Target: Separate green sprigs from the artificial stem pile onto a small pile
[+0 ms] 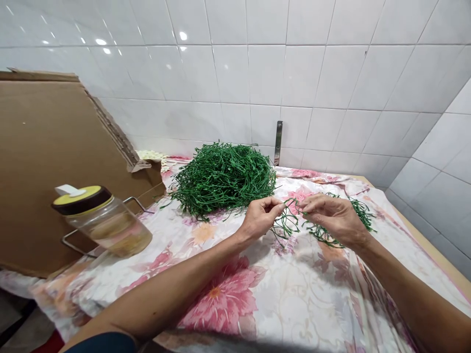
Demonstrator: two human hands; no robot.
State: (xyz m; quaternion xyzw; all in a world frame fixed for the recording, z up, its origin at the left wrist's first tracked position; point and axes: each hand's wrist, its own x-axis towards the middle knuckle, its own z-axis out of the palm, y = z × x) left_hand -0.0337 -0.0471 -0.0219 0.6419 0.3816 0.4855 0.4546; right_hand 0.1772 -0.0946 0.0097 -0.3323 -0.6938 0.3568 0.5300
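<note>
My left hand (262,215) is closed in a pinch on thin green plastic stems (285,226), which hang below its fingertips. Close by on the right, my right hand (333,218) also pinches the green stems between thumb and fingers. A few strands run across the small gap between both hands. Beneath and behind my right hand lies a smaller bunch of green stems (362,214), partly hidden by it. A large tangled heap of green stems (224,179) rests on the cloth beyond my left hand.
A floral cloth (221,299) covers the table. To the left stand a clear jar (114,230) with a yellow-and-black lid, holding some liquid, and a big cardboard sheet (40,171). Behind is a white tiled wall (228,73) with a metal bracket (278,142).
</note>
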